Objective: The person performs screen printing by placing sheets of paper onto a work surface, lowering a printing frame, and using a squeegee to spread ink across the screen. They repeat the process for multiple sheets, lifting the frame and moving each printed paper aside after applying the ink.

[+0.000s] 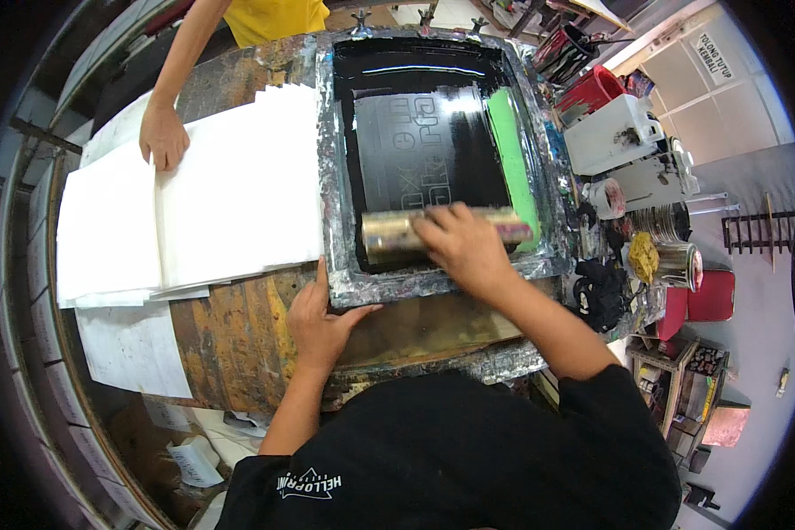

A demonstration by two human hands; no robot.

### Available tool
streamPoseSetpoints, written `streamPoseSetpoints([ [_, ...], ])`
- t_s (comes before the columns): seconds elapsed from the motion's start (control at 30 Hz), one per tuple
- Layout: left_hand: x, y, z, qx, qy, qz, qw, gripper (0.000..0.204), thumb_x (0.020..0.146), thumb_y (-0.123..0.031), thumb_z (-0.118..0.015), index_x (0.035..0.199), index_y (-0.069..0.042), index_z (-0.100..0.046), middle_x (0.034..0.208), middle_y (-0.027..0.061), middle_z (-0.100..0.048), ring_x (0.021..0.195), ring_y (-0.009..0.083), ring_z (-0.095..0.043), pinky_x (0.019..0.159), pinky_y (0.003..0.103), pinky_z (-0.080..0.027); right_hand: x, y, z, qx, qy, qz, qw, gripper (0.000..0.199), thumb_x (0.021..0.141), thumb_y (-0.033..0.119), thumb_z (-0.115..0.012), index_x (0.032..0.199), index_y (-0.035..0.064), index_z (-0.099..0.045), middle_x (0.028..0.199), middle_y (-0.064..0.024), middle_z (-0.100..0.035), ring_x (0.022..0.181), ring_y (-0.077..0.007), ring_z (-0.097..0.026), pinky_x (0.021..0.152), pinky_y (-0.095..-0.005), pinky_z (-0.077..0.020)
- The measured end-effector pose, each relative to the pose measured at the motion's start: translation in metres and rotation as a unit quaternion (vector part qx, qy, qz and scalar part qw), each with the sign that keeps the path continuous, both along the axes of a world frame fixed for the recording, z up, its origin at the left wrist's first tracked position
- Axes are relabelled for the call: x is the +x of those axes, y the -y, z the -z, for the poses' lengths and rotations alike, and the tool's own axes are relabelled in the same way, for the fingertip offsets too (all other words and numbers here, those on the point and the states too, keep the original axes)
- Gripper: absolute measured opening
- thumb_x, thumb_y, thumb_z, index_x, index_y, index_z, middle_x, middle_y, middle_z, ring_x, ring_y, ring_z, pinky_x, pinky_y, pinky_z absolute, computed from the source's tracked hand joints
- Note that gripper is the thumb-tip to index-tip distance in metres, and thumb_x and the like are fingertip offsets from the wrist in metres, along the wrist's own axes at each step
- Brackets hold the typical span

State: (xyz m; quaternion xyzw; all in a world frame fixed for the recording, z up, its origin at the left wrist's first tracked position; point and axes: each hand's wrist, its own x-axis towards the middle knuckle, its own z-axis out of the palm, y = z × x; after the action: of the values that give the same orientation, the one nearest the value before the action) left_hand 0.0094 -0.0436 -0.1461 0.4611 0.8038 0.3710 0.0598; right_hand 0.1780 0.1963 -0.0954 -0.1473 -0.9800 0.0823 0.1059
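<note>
My right hand (470, 249) is closed around the wooden squeegee (387, 231), which lies crosswise over the near part of the screen printing frame (406, 287). Black ink (464, 159) covers much of the mesh, with a greyer patch of raised-looking lettering in the middle. Along the mesh's right side runs a bright green strip (514, 163). At the frame's near left corner rests my left hand (318, 325), with index finger and thumb spread along its two edges. The squeegee's lower edge is hidden from above.
A co-worker's hand (164, 140) touches the white paper sheets (238, 194) left of the frame. Clamps (360, 24) line the frame's far edge. On the right stand a red bucket (592, 95), white jugs (614, 132), a tin can (677, 265) and black rags (601, 296).
</note>
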Motion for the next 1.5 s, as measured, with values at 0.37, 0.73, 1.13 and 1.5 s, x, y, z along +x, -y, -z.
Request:
streamPoseSetpoints([
  [0.37, 0.001, 0.003, 0.0, 0.01, -0.005, -0.01, 1.0, 0.116, 0.062, -0.048, -0.101, 0.155, 0.004, -0.056, 0.085, 0.0115, -0.069, 0.074, 0.0277, -0.067, 0.068, 0.04, -0.053, -0.162, -0.2, 0.016, 0.083, -0.073, -0.008, 0.994, 0.028, 0.098, 0.04, -0.071, 0.114, 0.0172, -0.07, 0.105, -0.0082, -0.072, 0.1, -0.0347, -0.073, 0.081, -0.0513, -0.0609],
  [0.73, 0.013, -0.009, -0.018, 0.135, 0.122, -0.009, 0.983, 0.109, 0.069, -0.023, -0.103, 0.157, 0.009, -0.049, 0.122, 0.0231, -0.075, 0.109, 0.0284, -0.074, 0.096, 0.038, -0.058, 0.017, -0.004, -0.084, -0.081, 0.055, -0.022, 0.995, 0.034, 0.093, 0.032, -0.079, 0.12, 0.0156, -0.067, 0.103, -0.0109, -0.062, 0.103, -0.0365, -0.07, 0.081, -0.0508, -0.0568],
  [1.13, 0.011, -0.066, -0.095, -0.146, -0.223, 0.005, 0.964, 0.113, 0.095, -0.079, -0.06, 0.17, 0.0, -0.029, 0.164, 0.0311, -0.039, 0.158, 0.0466, -0.027, 0.124, 0.078, -0.003, -0.033, -0.037, -0.228, 0.26, -0.222, 0.07, 0.937, 0.042, 0.104, 0.05, -0.055, 0.088, 0.012, -0.064, 0.077, -0.0062, -0.061, 0.074, -0.0235, -0.056, 0.082, -0.0434, -0.0419],
  [1.5, 0.023, -0.068, -0.055, -0.23, -0.146, -0.008, 0.962, 0.096, 0.104, -0.072, -0.053, 0.161, 0.005, -0.045, 0.166, 0.0242, -0.048, 0.164, 0.0373, -0.029, 0.127, 0.074, 0.008, -0.062, -0.075, -0.257, 0.226, -0.22, 0.104, 0.943, 0.057, 0.108, 0.052, -0.042, 0.071, 0.0129, -0.058, 0.065, -0.0022, -0.054, 0.058, -0.0182, -0.046, 0.079, -0.0427, -0.0462],
])
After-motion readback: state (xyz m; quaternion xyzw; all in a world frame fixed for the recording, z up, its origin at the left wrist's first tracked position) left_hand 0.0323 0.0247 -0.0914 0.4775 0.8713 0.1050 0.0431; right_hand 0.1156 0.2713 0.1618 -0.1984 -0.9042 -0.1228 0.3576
